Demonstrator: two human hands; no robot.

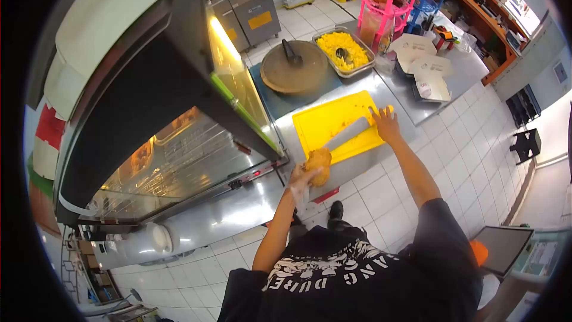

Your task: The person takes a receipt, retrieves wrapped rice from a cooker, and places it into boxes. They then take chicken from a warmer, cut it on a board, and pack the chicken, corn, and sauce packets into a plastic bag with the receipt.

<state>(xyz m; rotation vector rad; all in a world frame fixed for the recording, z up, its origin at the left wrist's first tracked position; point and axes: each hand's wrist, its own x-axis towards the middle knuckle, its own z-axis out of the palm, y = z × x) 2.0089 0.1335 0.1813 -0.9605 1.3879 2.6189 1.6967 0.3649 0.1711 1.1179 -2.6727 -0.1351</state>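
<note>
My left hand (302, 177), in a clear plastic glove, is closed on a piece of fried chicken (319, 166) at the near left corner of a yellow cutting board (316, 120). A wide-bladed knife (350, 133) lies slanted over the board, its tip close to the chicken. At the board's right edge my right hand (386, 125) has its fingers around the knife's yellow handle. Orange crumbs are scattered on the board.
Behind the board are a round wooden block (286, 74) with a black-handled tool and a metal tray (370, 62) of yellow food. Open takeaway boxes (430, 80) stand to the right. A lit glass display cabinet (179, 143) borders the left side.
</note>
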